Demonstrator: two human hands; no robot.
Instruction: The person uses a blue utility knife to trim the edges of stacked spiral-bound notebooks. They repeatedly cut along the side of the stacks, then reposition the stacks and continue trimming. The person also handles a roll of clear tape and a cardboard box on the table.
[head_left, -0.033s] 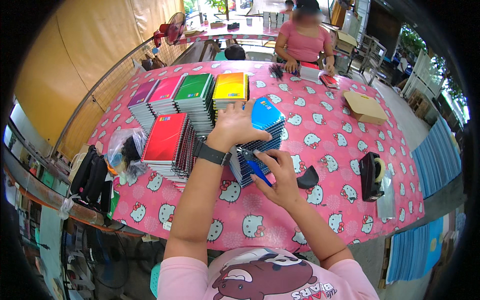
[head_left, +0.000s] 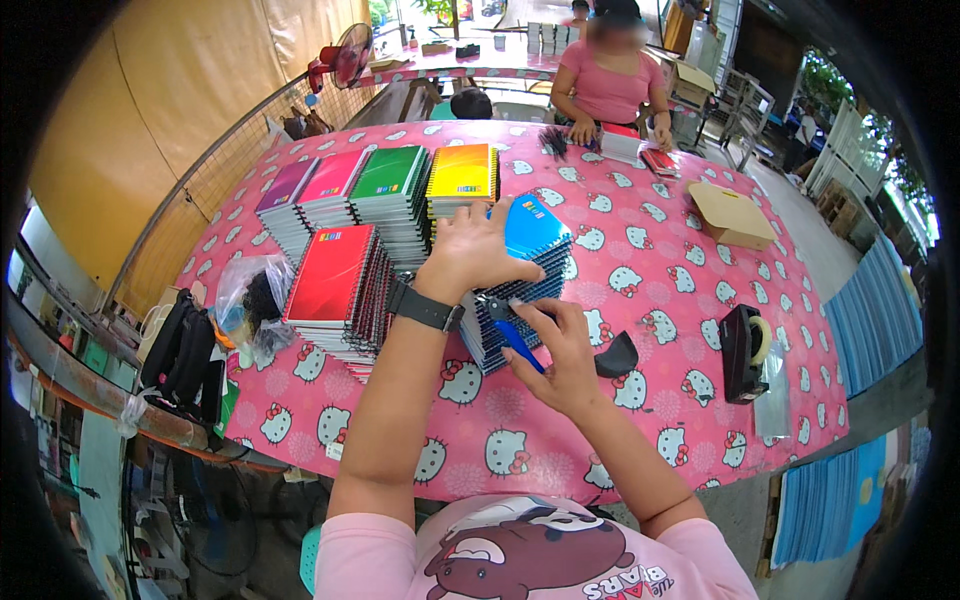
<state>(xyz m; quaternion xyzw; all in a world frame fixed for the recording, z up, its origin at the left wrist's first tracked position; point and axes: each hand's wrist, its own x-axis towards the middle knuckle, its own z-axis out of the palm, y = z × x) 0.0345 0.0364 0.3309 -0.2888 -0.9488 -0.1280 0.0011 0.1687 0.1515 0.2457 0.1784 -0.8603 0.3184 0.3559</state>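
**Pliers at coil edge of blue notebooks, left hand steadying; no change to log**

Clock centred on the blue stack, 12 = away from wearer. Left to right on the pink desk (head_left: 560,460): clear plastic bag (head_left: 240,285) between 8 and 9; purple stack (head_left: 287,188), pink stack (head_left: 330,178) and green stack (head_left: 389,173) around 10; red stack (head_left: 332,275) at 9; yellow stack (head_left: 462,172) at 11.

Left hand (head_left: 475,250): fingers spread, palm down over the blue stack's left side, thumb at its coil edge; grips nothing. Blue notebook stack (head_left: 532,232) sits at centre, just beside the yellow one. Blue-handled pliers (head_left: 521,348) point toward 11, tip at the stack's near side; can't tell whether the tip is open. Right hand (head_left: 562,350): curled round the handles.

Co-worker (head_left: 610,80) at 1, black piece (head_left: 617,355) near 4:30, cardboard box (head_left: 730,215) between 2 and 3, tape dispenser (head_left: 742,355) at 4.

Change: hands and pliers match the previous frame; probably the same coil-end step.
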